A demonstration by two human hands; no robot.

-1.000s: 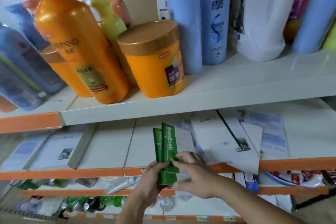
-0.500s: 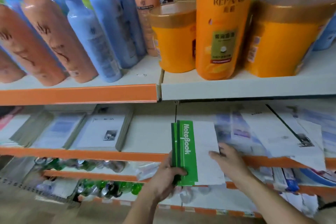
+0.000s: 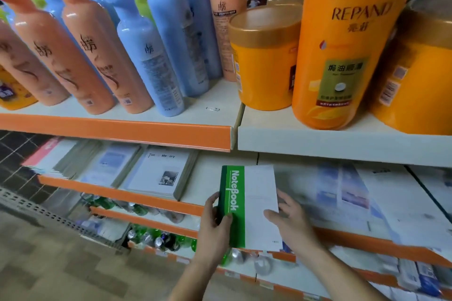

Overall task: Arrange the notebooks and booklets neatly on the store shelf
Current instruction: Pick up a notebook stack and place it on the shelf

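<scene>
A small stack of notebooks (image 3: 254, 203) with a green spine strip reading "NoteBook" and white covers lies over the front edge of the middle shelf (image 3: 208, 178). My left hand (image 3: 215, 227) grips the stack's green spine side, thumb on top. My right hand (image 3: 291, 222) rests on the white cover's right edge with fingers spread. Left of the stack lie neat piles of booklets (image 3: 161, 173), one titled "Time Memory". To the right, loose white and blue booklets (image 3: 367, 198) lie scattered and overlapping.
The upper shelf (image 3: 220, 105) holds pink and blue bottles, orange jars and a tall orange REPAND bottle (image 3: 347, 44) close overhead. Orange price rails edge each shelf. Lower shelves hold green bottles (image 3: 156, 234) and packets. Tiled floor lies at the bottom left.
The view swung left along the shelf. The notebook stack went from upright in both hands to flat on the shelf, and my right hand slid to its right edge.
</scene>
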